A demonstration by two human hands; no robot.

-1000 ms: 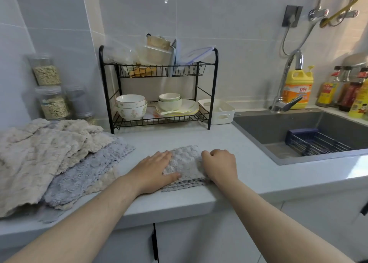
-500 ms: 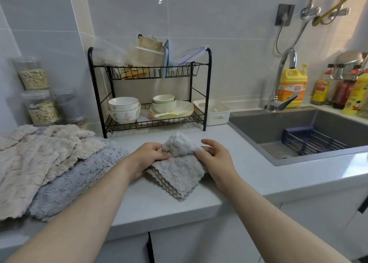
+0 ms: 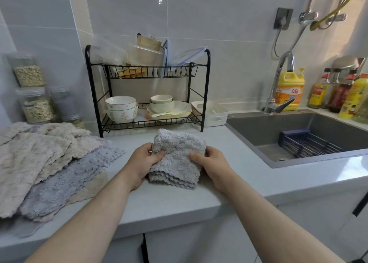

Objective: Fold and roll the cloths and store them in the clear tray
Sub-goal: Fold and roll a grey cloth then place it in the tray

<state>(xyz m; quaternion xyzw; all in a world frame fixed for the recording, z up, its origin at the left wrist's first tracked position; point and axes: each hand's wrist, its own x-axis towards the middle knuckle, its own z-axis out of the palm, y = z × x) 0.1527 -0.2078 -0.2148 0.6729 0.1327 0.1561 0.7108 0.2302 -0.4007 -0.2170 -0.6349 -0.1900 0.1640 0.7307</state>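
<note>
Pale countertop, folded grey cloth between left hand and right hand, both gripping it

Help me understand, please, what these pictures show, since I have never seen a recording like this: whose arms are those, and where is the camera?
There is no machine here: the arms belong to a person doing a chore with bare hands. All the pictures come from one wide-angle camera worn on that person's head, looking forward and down. The left hand and the right hand each grip a side of a folded grey cloth, thumbs on top, over a pale counter. To the left lies a pile of unfolded beige and grey cloths. Behind stands a black dish rack with bowls and plates, and to the right is a sink.
</note>
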